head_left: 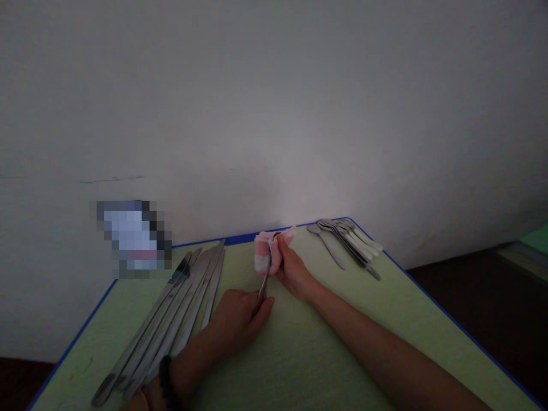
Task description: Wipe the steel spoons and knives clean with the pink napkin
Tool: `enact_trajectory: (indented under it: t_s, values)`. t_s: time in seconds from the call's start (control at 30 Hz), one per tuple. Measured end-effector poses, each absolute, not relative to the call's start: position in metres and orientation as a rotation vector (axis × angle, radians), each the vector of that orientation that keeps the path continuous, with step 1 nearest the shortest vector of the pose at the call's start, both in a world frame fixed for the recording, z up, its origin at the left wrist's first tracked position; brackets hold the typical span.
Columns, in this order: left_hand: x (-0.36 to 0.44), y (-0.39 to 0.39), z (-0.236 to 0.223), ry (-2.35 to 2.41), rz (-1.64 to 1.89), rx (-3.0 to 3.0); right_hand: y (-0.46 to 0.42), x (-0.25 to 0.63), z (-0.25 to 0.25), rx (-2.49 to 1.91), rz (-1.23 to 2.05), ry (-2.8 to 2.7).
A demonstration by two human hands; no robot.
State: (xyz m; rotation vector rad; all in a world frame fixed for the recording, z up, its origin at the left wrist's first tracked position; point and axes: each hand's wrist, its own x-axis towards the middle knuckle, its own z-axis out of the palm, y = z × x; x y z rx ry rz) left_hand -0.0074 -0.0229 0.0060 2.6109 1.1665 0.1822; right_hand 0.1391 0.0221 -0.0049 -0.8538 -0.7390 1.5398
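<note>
My left hand [240, 317] is closed around the handle of a metal spoon [265, 281], which points up and away from me. A pink and white cloth [262, 254] is wrapped about the spoon's far end, so most of its head is hidden. Pinching the cloth around it is my right hand [295, 273]. Left of my left hand, several long metal table knives [171, 317] lie side by side, partly covered by my forearm. To the right of my right hand lie a lone spoon [329, 248] and a pile of spoons [347, 245], some with white handles.
All this lies on a light green table [299, 354] with a blue edge [445, 317]. A pale wall [274, 114] rises right behind it. At the back left, a blurred-out rectangular object [132, 237] leans near the wall. Dark floor [466, 291] shows on the right.
</note>
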Motion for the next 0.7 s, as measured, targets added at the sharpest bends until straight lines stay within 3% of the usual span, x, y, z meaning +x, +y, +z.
enact_trajectory:
  t_s: [0.7]
  values:
    - [-0.0084,-0.0226,0.0038,1.139,0.236,2.64,0.0223,0.1398,-0.0062,-0.887,1.53,-0.774]
